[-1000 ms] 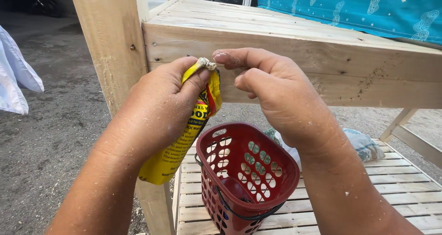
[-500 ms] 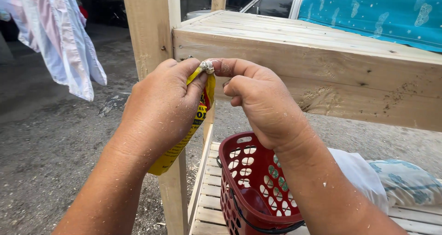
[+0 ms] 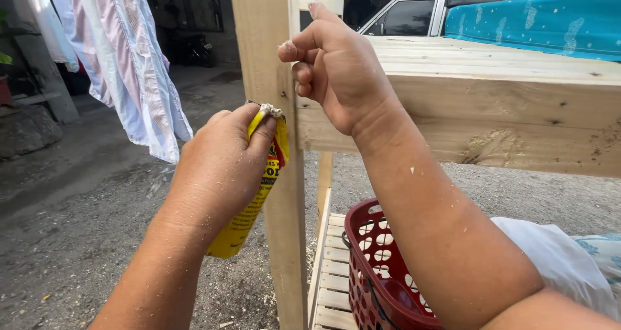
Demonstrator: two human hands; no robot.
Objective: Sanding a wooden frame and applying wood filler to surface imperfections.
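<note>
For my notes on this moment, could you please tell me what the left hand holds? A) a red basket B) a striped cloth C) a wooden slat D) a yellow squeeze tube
D: the left hand is closed around a yellow squeeze tube, nozzle up beside the wooden post; the red basket sits untouched on the slatted shelf below.

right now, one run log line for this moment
left hand: grips yellow squeeze tube | right hand: raised at pale wooden post, holds nothing visible | red plastic basket: on lower slats
</note>
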